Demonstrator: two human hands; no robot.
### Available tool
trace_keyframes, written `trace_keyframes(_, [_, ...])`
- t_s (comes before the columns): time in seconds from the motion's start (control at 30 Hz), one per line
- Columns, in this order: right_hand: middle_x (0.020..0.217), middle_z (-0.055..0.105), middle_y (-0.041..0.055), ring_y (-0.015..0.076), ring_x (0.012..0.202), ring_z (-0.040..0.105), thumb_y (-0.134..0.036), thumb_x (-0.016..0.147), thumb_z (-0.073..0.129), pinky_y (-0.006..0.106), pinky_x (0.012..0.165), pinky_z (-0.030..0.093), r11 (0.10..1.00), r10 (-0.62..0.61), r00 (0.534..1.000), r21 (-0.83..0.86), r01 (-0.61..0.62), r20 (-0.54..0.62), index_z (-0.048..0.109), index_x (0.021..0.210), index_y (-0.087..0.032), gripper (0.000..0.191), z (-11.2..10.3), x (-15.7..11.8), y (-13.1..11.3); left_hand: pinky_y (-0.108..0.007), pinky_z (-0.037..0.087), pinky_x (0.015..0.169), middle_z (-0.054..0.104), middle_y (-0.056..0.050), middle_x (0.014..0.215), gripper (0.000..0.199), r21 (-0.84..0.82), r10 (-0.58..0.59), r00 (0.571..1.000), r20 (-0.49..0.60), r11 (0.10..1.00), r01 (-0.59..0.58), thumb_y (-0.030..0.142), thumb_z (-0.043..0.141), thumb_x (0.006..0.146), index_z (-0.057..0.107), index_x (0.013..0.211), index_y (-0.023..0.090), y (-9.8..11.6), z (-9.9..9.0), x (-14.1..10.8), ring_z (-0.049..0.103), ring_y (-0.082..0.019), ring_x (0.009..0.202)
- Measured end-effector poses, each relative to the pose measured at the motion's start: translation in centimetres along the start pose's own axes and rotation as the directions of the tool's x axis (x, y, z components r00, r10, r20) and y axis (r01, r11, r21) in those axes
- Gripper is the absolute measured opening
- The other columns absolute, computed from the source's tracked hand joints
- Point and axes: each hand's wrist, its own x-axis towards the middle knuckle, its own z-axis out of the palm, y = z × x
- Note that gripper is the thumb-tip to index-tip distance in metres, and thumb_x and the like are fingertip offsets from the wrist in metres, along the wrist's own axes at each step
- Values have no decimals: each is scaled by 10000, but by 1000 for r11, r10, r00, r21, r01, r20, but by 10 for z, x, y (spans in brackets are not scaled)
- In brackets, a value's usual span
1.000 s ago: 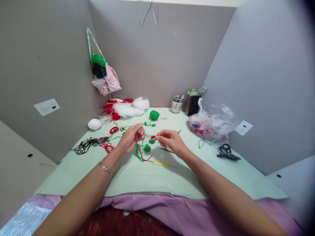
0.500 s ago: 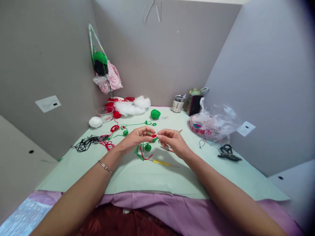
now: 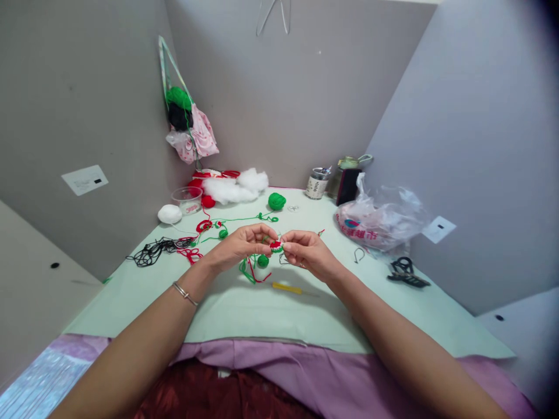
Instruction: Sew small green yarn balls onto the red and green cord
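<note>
A small crocheted piece (image 3: 276,247), red inside with a white and green edge, is held up between both hands above the table. My left hand (image 3: 244,247) pinches its left side between thumb and fingers. On its right side my right hand (image 3: 311,251) is closed with thumb and fingertips; the fingers partly cover the piece. Just below hang or lie green and red yarn ends (image 3: 253,272) beside a small green yarn ball (image 3: 262,261). A crochet hook with a yellow handle (image 3: 287,288) lies on the table nearer to me.
Black yarn (image 3: 159,252), a white ball (image 3: 169,214), a clear plastic cup (image 3: 187,201) and white stuffing (image 3: 231,189) are at the left and back. Further right stand a pen tin (image 3: 317,184), a plastic bag (image 3: 375,218) and a black hair claw (image 3: 408,273).
The crocheted piece has turned so more of its red face and white-green edge shows. My right hand has shifted slightly; both hands stay close together. The view has tilted a little.
</note>
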Motion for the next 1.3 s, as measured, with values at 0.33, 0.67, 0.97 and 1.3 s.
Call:
trace_keyframes(0.33, [619,584,-28,91,517,494,-404,723,767,229,493,382,968,-126,981,-236,88,-151,675,903,-169,310,-1,5,5,-272,439,793,613,-9,836,237,43,-7,986,-166,999,15,317,755,747,663,892,154,-6,4,5,563,-116,778])
trace_keyframes(0.67, [619,548,-5,106,543,383,-417,829,651,259,514,305,791,-287,947,-594,149,-145,719,848,-164,263,-1,-2,4,-280,465,805,624,-12,857,210,-56,-27,970,-240,998,14,292,742,752,658,896,163,-10,-4,8,591,-114,784])
trace_keyframes(0.97, [564,494,-27,97,520,375,-368,852,614,248,513,294,714,-291,948,-688,129,-125,712,835,-159,231,0,-2,6,-278,469,785,619,-31,871,239,-40,-24,963,-268,999,14,301,753,732,652,893,156,-9,-3,8,578,-132,804])
trace_keyframes(1.3, [540,444,-42,96,516,353,-379,841,614,248,510,276,710,-221,968,-700,75,-120,704,810,-170,229,-1,-1,7,-270,433,728,632,-18,812,239,145,38,961,-272,989,2,323,759,726,684,896,173,-19,-6,9,556,-118,719])
